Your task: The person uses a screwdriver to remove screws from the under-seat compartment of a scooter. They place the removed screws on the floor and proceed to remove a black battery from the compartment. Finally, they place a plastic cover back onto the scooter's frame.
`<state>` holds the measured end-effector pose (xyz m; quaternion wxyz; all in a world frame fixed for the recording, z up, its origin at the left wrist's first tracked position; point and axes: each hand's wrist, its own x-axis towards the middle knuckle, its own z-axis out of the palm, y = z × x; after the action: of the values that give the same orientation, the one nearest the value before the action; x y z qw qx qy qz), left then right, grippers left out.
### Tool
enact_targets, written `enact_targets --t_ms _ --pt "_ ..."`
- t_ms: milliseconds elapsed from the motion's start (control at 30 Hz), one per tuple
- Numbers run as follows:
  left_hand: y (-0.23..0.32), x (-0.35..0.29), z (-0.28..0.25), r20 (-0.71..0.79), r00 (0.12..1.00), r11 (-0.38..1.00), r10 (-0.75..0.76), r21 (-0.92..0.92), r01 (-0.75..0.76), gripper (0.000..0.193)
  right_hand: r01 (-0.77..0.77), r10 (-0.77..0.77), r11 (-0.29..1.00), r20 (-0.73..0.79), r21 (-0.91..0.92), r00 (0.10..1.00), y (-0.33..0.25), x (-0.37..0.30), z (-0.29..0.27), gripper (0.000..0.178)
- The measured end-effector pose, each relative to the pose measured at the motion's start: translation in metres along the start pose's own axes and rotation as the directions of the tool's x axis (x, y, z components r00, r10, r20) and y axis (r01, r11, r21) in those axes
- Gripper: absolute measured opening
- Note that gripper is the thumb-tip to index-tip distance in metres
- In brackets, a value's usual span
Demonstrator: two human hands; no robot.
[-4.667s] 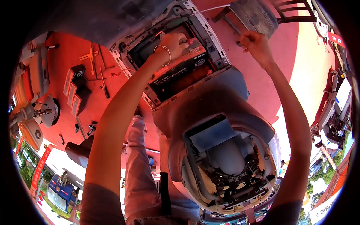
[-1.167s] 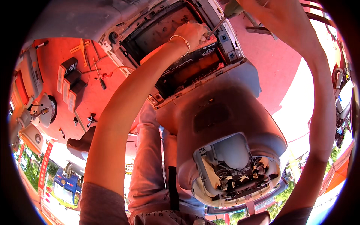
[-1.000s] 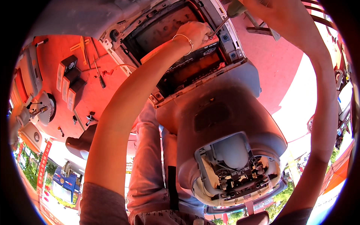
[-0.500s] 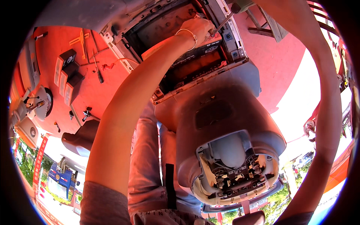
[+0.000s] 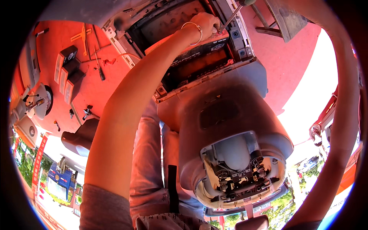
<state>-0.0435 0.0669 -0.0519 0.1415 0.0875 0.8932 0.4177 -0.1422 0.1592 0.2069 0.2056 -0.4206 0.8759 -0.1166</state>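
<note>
The left hand [image 5: 207,25] reaches over an open compartment [image 5: 243,36] in a vehicle's dark bodywork, a thin bracelet [image 5: 201,31] around its wrist. Its fingers are bent and drawn close together at the near right corner of a box-shaped battery [image 5: 214,46]; whether they pinch a small part there cannot be told, since the tips are partly hidden. The battery sits inside the compartment, directly under this hand, with its orange top and black, printed side showing.

Just to the right of the fingertips, a screwdriver [image 5: 231,17] slants down, its metal shaft ending at the battery's corner and its green handle cut by the upper edge of the view. The right hand lies outside the view, so its grip cannot be told; only its forearm [image 5: 345,76] shows, arching along the right side.

Left of the left hand, well apart, a second screwdriver [image 5: 101,72] lies on the red floor [image 5: 274,74], near a yellow-orange tool [image 5: 81,37] and a group of black boxes [image 5: 70,73] with pale sides. To the right of the left hand, beyond the compartment, stands a wooden stool [image 5: 289,19]. Below the left hand, toward the person, a rounded dark cover [image 5: 249,111] leads to an opening with a grey housing [image 5: 232,153].
</note>
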Motion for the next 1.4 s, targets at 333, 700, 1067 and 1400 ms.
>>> enact_targets --t_ms 333,700,1067,1400 --pt "-0.003 -0.009 0.000 -0.007 0.999 0.998 -0.038 0.045 0.038 0.010 -0.068 -0.001 0.978 0.329 0.199 0.945 -0.016 0.021 -0.015 0.021" --pt "0.020 -0.003 0.003 -0.019 1.000 0.993 0.014 0.115 -0.012 0.010 0.112 -0.118 0.992 0.097 0.062 0.988 -0.007 0.005 -0.023 0.021" --pt "0.079 -0.012 -0.074 -0.424 0.883 0.871 -0.201 -0.490 -0.037 0.018 -0.087 0.072 0.995 0.274 0.044 0.959 -0.005 0.033 -0.010 0.027" --pt "0.079 -0.003 -0.101 -0.412 0.910 0.682 -0.051 -0.680 -0.270 0.040 0.170 -0.167 0.985 0.171 -0.004 0.971 0.001 0.033 -0.010 0.025"
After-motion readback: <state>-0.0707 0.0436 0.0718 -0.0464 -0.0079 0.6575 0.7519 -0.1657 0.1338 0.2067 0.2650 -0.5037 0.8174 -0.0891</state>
